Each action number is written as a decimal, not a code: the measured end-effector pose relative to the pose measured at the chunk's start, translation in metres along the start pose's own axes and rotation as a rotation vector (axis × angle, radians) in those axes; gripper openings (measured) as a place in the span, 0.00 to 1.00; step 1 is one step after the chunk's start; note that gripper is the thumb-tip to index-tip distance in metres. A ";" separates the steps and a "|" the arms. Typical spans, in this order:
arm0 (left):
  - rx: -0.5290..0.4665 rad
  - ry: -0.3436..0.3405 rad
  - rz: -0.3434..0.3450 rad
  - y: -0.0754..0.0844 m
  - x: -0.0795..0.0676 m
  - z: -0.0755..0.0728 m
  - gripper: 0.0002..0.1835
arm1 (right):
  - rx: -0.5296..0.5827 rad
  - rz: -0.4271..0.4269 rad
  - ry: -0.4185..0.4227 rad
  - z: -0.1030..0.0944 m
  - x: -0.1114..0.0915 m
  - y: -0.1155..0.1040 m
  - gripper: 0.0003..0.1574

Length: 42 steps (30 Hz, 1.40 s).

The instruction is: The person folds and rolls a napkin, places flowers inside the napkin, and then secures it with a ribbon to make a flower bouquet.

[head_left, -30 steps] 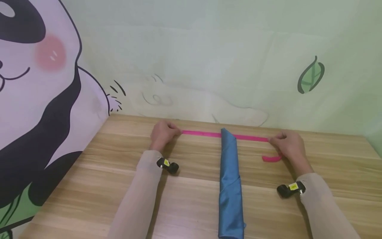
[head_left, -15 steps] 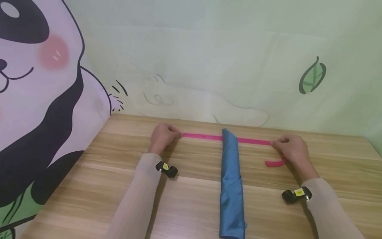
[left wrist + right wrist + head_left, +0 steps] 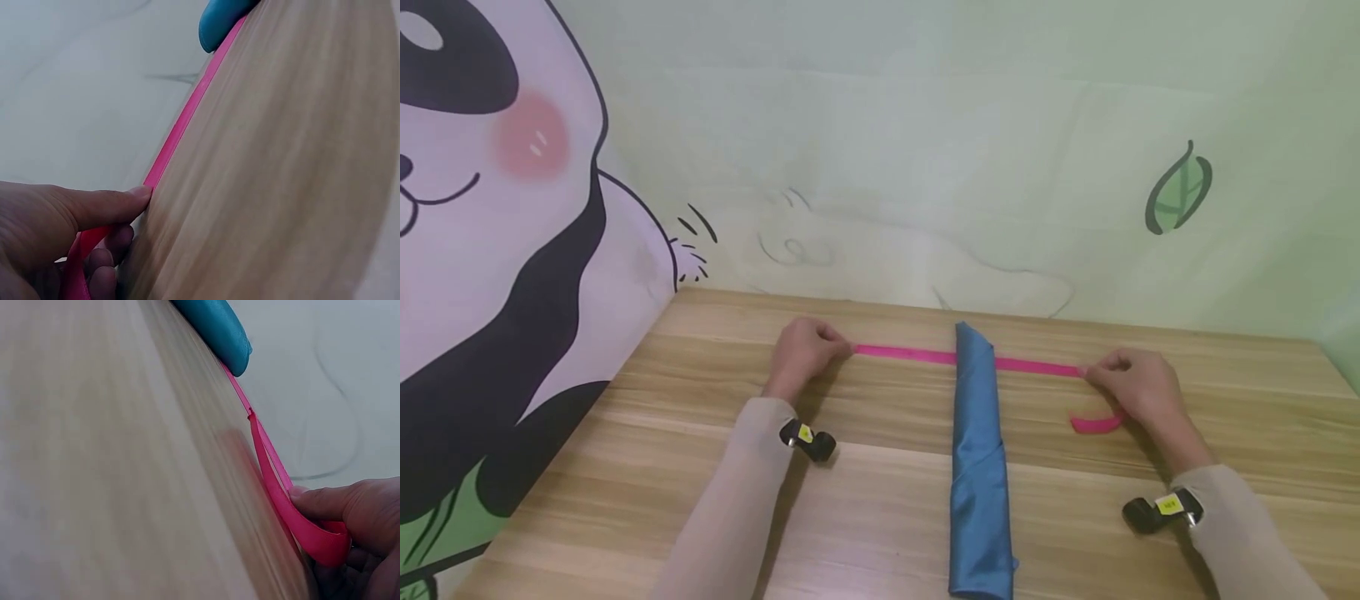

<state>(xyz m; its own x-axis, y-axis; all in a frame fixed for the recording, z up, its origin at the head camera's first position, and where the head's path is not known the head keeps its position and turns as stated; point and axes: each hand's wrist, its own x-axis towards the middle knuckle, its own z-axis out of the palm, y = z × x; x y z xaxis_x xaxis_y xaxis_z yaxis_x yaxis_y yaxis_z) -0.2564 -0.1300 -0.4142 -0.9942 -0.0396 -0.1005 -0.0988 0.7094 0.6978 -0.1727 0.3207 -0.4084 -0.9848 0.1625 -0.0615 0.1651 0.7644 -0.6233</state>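
Observation:
A pink ribbon [image 3: 906, 354] stretches straight across the table and passes beneath a rolled blue satin cloth [image 3: 980, 475], which lies lengthwise with its pointed end toward the wall. My left hand [image 3: 805, 354] pinches the ribbon on the left between thumb and finger; in the left wrist view a length of ribbon [image 3: 75, 275] hangs inside the curled fingers. On the other side, my right hand [image 3: 1138, 387] pinches the ribbon near its right part. A loose ribbon tail [image 3: 1096, 425] curls back from under that hand, and the right wrist view shows it as a loop [image 3: 312, 540].
The wooden table [image 3: 880, 500] meets a pale green wall covering [image 3: 887, 150] at its back edge. A printed panda [image 3: 535, 208] covers the left side. Small black cameras sit on both beige sleeves [image 3: 730, 492].
Both hands have drawn the ribbon slightly nearer along the blue roll, away from its pointed end. The right hand has also shifted a little rightward. The blue roll stays in place.

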 end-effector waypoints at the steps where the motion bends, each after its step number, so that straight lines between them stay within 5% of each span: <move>1: -0.001 0.002 0.004 0.000 -0.001 -0.001 0.11 | -0.002 -0.001 -0.001 0.000 -0.001 0.000 0.25; 25: 0.077 -0.057 0.048 -0.005 -0.016 -0.011 0.12 | -0.026 -0.031 -0.029 0.003 -0.022 0.008 0.22; 42: 0.057 -0.157 -0.025 -0.008 -0.027 -0.018 0.12 | -0.048 -0.076 -0.020 0.004 -0.039 0.009 0.22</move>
<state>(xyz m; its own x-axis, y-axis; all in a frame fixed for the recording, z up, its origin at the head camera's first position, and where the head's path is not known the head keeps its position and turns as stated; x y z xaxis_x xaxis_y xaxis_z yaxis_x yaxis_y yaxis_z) -0.2295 -0.1468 -0.4045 -0.9721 0.0494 -0.2295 -0.1160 0.7488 0.6526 -0.1327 0.3187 -0.4153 -0.9954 0.0902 -0.0314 0.0913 0.8031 -0.5888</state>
